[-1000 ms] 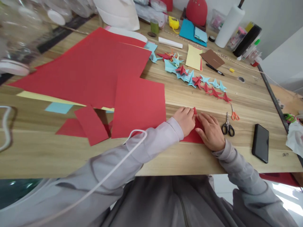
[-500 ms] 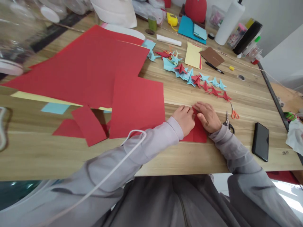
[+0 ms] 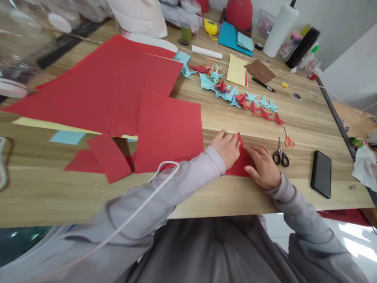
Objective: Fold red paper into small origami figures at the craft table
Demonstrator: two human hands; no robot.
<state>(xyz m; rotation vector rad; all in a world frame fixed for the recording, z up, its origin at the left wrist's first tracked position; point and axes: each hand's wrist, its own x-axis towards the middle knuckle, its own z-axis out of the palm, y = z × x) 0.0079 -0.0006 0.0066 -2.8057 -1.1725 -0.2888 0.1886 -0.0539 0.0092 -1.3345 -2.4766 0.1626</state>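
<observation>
1. Right hand (image 3: 263, 167) has shifted down from the tip of the red paper (image 3: 240, 166) to its right side; fingers extended, thumb apart, grasping nothing visible.
2. Left hand (image 3: 226, 150) rests on the paper's left side, fingers curled; cannot tell whether it pinches.
3. Red paper lies on the table (image 3: 206, 200) between both hands, tip pointing away.
4. Black scissors (image 3: 280, 151) lie just beside the right hand.

A black phone (image 3: 321, 174) and yellow tape measure (image 3: 210, 26) lie well apart.

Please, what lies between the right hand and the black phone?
Black-handled scissors lie between the right hand and the phone, in the head view.
</observation>
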